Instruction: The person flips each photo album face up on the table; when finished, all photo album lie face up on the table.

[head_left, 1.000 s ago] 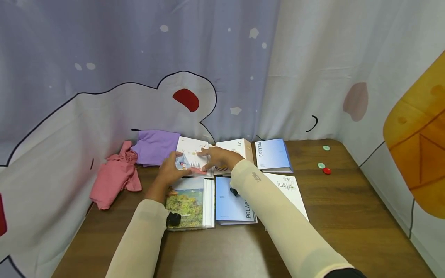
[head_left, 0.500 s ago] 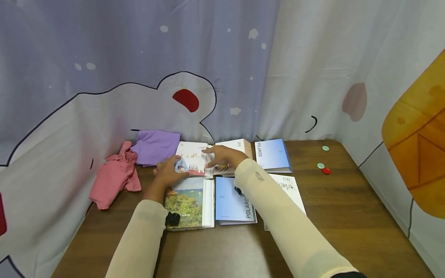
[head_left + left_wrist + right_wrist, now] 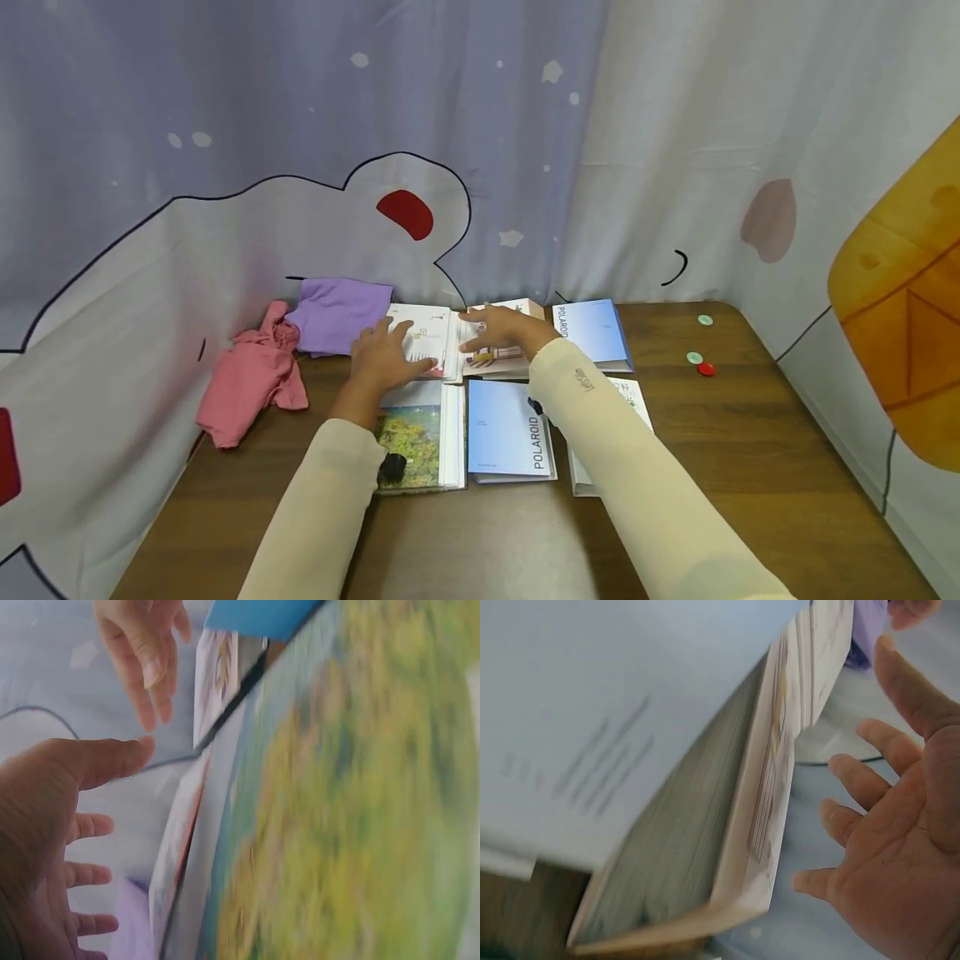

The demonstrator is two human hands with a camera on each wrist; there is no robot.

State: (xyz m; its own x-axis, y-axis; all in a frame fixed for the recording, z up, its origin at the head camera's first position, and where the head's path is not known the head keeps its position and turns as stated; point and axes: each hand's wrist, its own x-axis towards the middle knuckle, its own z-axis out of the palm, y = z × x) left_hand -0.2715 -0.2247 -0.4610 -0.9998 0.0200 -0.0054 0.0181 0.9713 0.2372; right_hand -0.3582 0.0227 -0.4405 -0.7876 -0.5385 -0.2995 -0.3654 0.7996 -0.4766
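Note:
Photo albums lie in two rows on the table. My left hand (image 3: 378,358), fingers spread, is over the back-left white album with small drawings (image 3: 431,325); the left wrist view shows its palm holding nothing. My right hand (image 3: 502,327), also spread, is over the back-middle white album (image 3: 498,365), and its palm holds nothing in the right wrist view. In front lie a landscape-cover album (image 3: 412,442) and a blue POLAROID album (image 3: 504,429). A white album (image 3: 585,475) is partly hidden under my right sleeve. Another blue POLAROID album (image 3: 603,333) lies at the back right.
A folded purple cloth (image 3: 341,317) lies against the back-left album, with a crumpled pink cloth (image 3: 251,379) beside it. Two pale green discs (image 3: 705,320) and a red one (image 3: 706,369) sit at right. A printed curtain (image 3: 510,167) hangs behind the table.
The back-left white album, earlier held between both hands, settled lower and lies flat. My right hand moved right, off it; my left hand let go and shifted slightly right, with fingers spread.

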